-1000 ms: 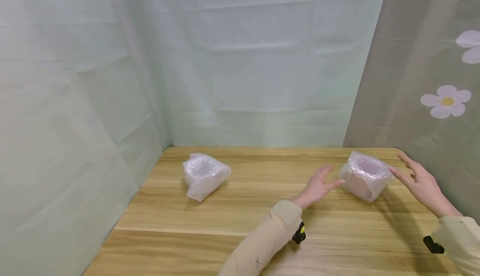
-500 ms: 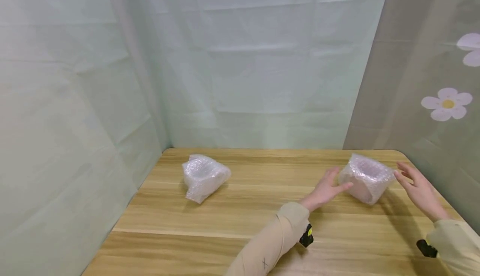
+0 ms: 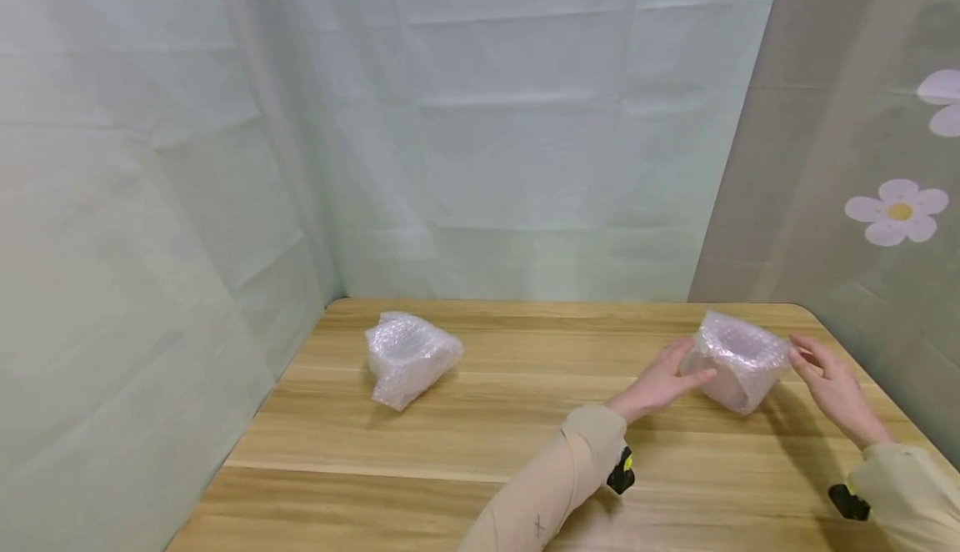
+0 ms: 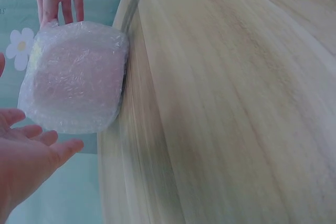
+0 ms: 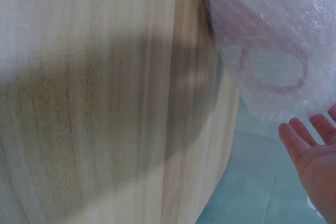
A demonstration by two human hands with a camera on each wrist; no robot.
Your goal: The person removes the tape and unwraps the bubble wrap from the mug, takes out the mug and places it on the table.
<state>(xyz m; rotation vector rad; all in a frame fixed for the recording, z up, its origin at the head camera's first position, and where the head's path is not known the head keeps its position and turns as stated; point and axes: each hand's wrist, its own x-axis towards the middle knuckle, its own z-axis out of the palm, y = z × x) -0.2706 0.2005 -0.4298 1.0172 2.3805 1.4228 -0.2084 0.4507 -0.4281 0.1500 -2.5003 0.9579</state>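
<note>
A bubble-wrapped object [image 3: 735, 362], pinkish through the wrap, stands at the right of the wooden table. My left hand [image 3: 662, 381] is at its left side, fingers spread and the thumb in front of it; in the left wrist view that hand [image 4: 26, 156] is beside the wrap [image 4: 79, 80], with contact unclear. My right hand [image 3: 836, 385] has its fingertips at the right edge of the wrap. In the right wrist view a round handle-like loop shows through the wrap [image 5: 273, 40], and the right hand's [image 5: 315, 156] fingertips meet its edge.
A second bubble-wrapped object [image 3: 411, 358] lies on the left part of the table [image 3: 360, 485]. Pale green curtains [image 3: 525, 160] hang behind and at the left, and a grey one with white flowers [image 3: 898, 212] hangs at the right.
My left hand has moved right, up to the wrapped object's side. My right hand has drawn in leftward to its right edge. Neither wrapped object has visibly moved on the table.
</note>
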